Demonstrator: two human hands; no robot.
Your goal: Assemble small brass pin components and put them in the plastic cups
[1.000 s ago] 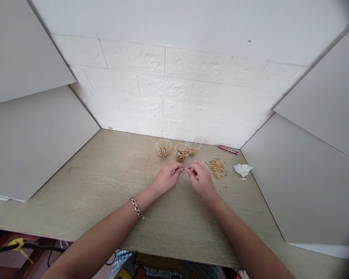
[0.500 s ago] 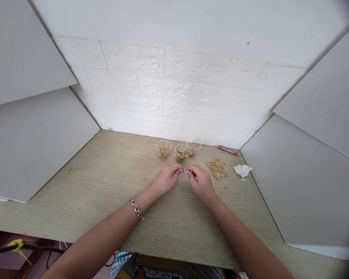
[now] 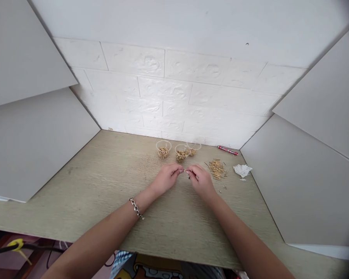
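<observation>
Over the middle of the wooden table, my left hand (image 3: 166, 178) and my right hand (image 3: 201, 180) meet fingertip to fingertip. Both are pinched on a tiny gold piece (image 3: 185, 170) between them; its shape is too small to make out. Just beyond my hands stand clear plastic cups of small gold parts: one at the left (image 3: 163, 149), one in the middle (image 3: 181, 153) and one behind it (image 3: 193, 147). A pile of thin gold pins (image 3: 216, 169) lies to the right of my right hand.
On the table (image 3: 84, 186), a red pen (image 3: 227, 150) lies by the wall and crumpled white tissue (image 3: 242, 170) at the right. Tiny bits (image 3: 224, 187) lie near my right wrist. Grey panels (image 3: 314, 186) flank both sides. A yellow-tied cable (image 3: 16, 245) hangs at lower left.
Both hands stay in nearly the same place. A small dark spot now shows beneath my right fingertips, and slightly more of the gold piece is visible.
</observation>
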